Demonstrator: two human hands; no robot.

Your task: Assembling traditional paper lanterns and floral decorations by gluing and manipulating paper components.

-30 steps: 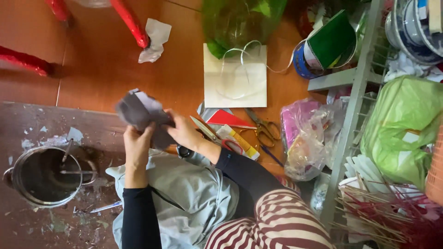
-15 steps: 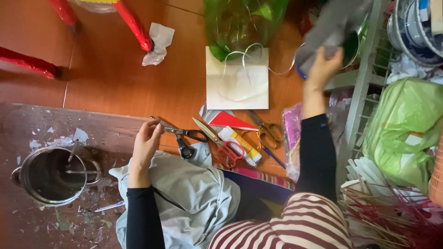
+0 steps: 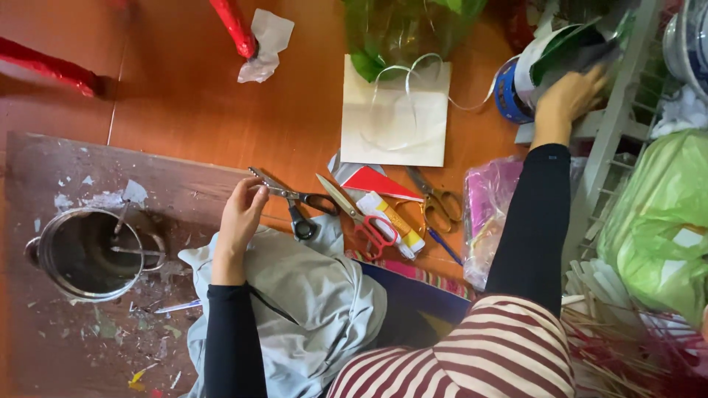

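Observation:
My left hand [image 3: 240, 215] lies on the wooden floor with its fingertips closed on the blade tip of the black-handled scissors [image 3: 299, 200]. Grey fabric [image 3: 310, 295] is spread over my lap just below it. My right hand [image 3: 566, 97] is stretched up to the white wire shelf [image 3: 601, 158] at the upper right. Its fingers touch a dark grey cloth [image 3: 611, 53] pushed in beside a green and white container [image 3: 557, 51]. The grip on that cloth is hidden.
Red-handled scissors [image 3: 361, 217], a glue tube [image 3: 394, 221], tan scissors [image 3: 435, 199] and red paper [image 3: 376, 182] lie mid-floor. A white paper bag [image 3: 394, 118] lies beyond. A metal pot [image 3: 85, 254] stands left on a paint-spattered board. Red chair legs [image 3: 236, 26], pink plastic bags [image 3: 490, 214] and a green bag [image 3: 660, 221] surround.
Both hands held the grey cloth a second ago. My right hand carried it up to the shelf and has now lowered onto it. My left hand dropped to the black-handled scissors.

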